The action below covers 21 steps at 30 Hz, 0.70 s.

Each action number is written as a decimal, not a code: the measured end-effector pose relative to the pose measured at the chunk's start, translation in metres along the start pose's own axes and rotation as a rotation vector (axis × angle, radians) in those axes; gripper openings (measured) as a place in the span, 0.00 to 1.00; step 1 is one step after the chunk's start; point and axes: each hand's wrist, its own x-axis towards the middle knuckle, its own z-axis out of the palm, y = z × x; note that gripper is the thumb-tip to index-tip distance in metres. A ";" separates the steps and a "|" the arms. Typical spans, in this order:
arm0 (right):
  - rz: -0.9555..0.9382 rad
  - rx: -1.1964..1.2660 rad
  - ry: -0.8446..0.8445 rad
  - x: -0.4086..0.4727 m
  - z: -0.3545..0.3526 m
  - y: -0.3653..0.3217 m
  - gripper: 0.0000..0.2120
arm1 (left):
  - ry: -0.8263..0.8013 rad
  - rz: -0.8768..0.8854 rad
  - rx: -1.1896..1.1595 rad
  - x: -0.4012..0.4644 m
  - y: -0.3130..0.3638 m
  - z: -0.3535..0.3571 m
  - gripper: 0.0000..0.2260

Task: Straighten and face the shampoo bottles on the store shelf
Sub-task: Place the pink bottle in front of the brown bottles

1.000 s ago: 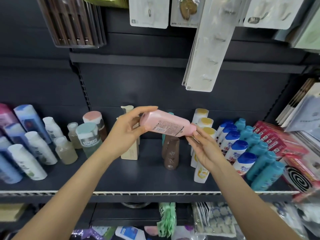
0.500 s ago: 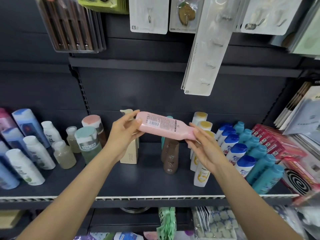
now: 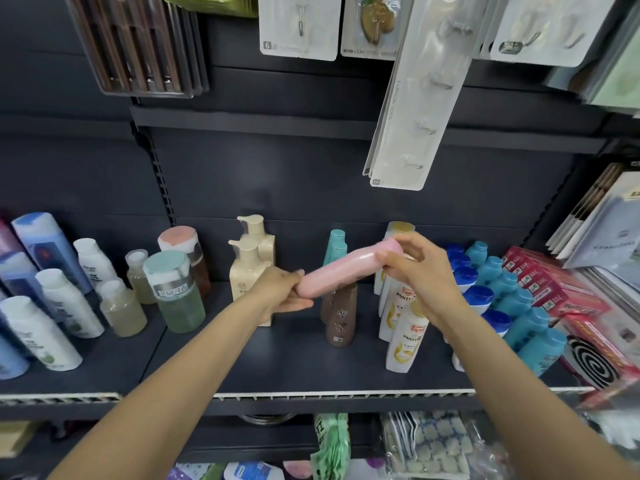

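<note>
While both hands (image 3: 282,292) (image 3: 412,268) grip the tilted pink bottle (image 3: 341,271), green liquid fills a clear bottle (image 3: 178,301).

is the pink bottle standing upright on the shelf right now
No, the pink bottle is held tilted in the air above the shelf, gripped by the left hand and the right hand.

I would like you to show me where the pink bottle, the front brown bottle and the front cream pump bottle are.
pink bottle (image 3: 341,271): head view, middle of its body between the hands.
front brown bottle (image 3: 341,323): head view, its front face.
front cream pump bottle (image 3: 246,273): head view, upper body below the pump.
</note>
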 end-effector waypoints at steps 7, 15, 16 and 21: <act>-0.021 -0.408 0.041 0.007 -0.001 0.004 0.09 | 0.018 0.398 0.768 0.020 -0.008 0.020 0.06; 0.044 -0.707 -0.033 0.000 0.019 0.043 0.12 | -0.096 0.690 0.978 0.039 -0.011 0.037 0.17; 0.059 -0.737 -0.034 -0.001 0.021 0.048 0.13 | -0.113 0.700 0.998 0.042 -0.013 0.038 0.18; 0.106 -0.825 -0.052 -0.005 0.034 0.068 0.17 | -0.129 0.731 0.981 0.044 -0.026 0.037 0.18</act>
